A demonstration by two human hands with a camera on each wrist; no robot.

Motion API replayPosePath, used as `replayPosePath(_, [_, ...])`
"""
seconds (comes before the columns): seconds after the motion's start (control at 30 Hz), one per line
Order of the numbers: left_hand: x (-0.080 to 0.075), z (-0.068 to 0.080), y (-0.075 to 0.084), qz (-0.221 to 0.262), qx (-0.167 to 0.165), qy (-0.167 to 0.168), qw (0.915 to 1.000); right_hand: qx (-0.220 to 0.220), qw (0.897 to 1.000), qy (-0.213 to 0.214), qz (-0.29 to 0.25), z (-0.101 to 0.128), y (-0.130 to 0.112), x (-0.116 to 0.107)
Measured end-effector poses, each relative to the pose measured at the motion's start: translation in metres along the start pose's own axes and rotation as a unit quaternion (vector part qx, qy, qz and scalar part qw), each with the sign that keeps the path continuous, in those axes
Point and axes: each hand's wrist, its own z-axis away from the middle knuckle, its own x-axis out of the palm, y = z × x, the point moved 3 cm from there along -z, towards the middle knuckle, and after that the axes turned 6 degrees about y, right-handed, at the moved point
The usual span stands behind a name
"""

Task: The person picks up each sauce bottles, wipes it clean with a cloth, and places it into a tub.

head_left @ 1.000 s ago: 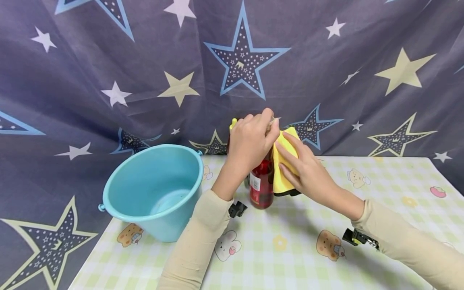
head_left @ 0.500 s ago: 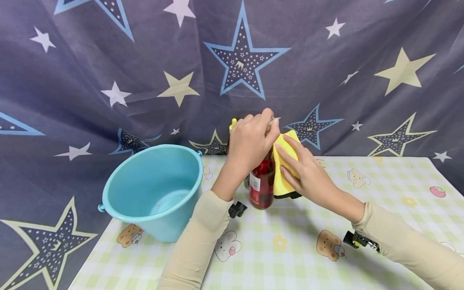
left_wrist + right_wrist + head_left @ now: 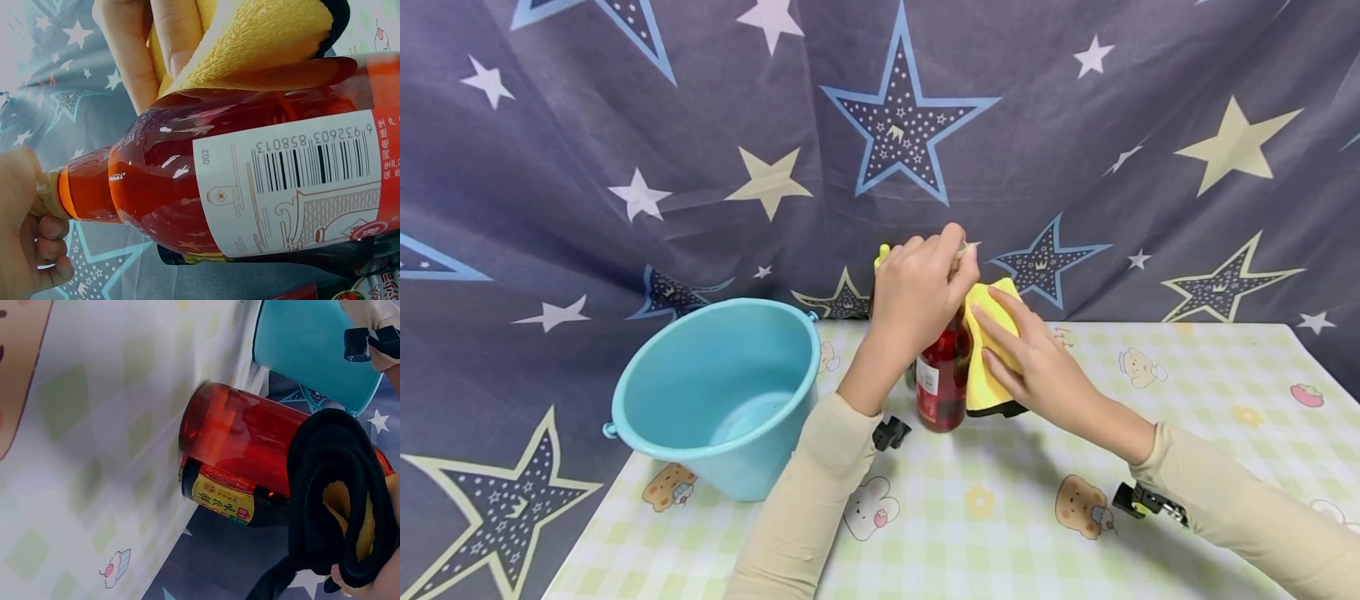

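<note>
A red bottle (image 3: pixel 942 387) stands upright on the checked table (image 3: pixel 1037 542). My left hand (image 3: pixel 936 267) grips its top from above; in the left wrist view the left hand (image 3: pixel 25 231) curls round the neck of the red bottle (image 3: pixel 250 187). My right hand (image 3: pixel 1003 337) holds a folded yellow cloth (image 3: pixel 981 379) with a black edge and presses it against the bottle's right side. The left wrist view shows the cloth (image 3: pixel 250 37) on the bottle's shoulder under the right hand's fingers (image 3: pixel 162 44). In the right wrist view the cloth (image 3: pixel 331 487) lies against the bottle (image 3: pixel 244 437).
A light blue bucket (image 3: pixel 760 467) stands left of the bottle at the table's left edge. Behind the red bottle stands a dark bottle (image 3: pixel 225 497) with a yellow label, its yellow cap (image 3: pixel 883 250) showing. A star-patterned curtain (image 3: pixel 625 167) hangs close behind.
My right hand has slid the yellow cloth a little way down the bottle's side. The left hand and the bottle have stayed in place.
</note>
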Motion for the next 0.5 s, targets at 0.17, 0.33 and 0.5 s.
replayPosePath(0.17, [-0.0003,0.0004,0.0,0.001,-0.002,-0.005,1.0,0.007,1.0,-0.005,0.0,0.0036,0.0009,0.0019])
replayPosePath(0.33, [0.0,0.0016,0.0001,0.003,-0.002,-0.01,0.9999,0.01,1.0,-0.009,-0.001,0.0072,0.001,0.0031])
replayPosePath(0.5, [-0.0004,0.0004,0.0003,-0.002,0.003,0.001,1.0,0.013,1.0,-0.01,-0.005,0.0081,0.0023,0.0045])
